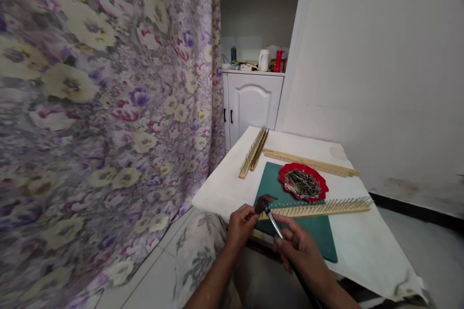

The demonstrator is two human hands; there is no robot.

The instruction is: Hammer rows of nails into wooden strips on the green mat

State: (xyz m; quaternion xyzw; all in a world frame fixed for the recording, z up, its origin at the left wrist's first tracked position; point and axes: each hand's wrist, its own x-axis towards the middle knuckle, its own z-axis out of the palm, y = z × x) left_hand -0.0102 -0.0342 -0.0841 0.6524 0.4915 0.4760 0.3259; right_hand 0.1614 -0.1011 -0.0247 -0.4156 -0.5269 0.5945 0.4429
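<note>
My right hand (295,244) is wrapped round the handle of a claw hammer (274,223). The hammer's dark head is over the left end of a wooden strip (319,211) that bristles with rows of upright nails. At that same end my left hand (241,224) is closed, thumb and fingertips pinched together beside the hammer head. What they pinch is too small and partly hidden to make out. The strip lies across a green mat (267,183). Just behind it, a red scalloped dish (324,184) holds a heap of loose nails.
Two nail-studded strips (247,159) lie at the table's far left. Bare wooden strips (311,162) lie behind the dish. A white cloth covers the table (373,246). A floral curtain (108,106) hangs at left, a white wall (380,58) stands at right, and a white cabinet (253,101) is beyond.
</note>
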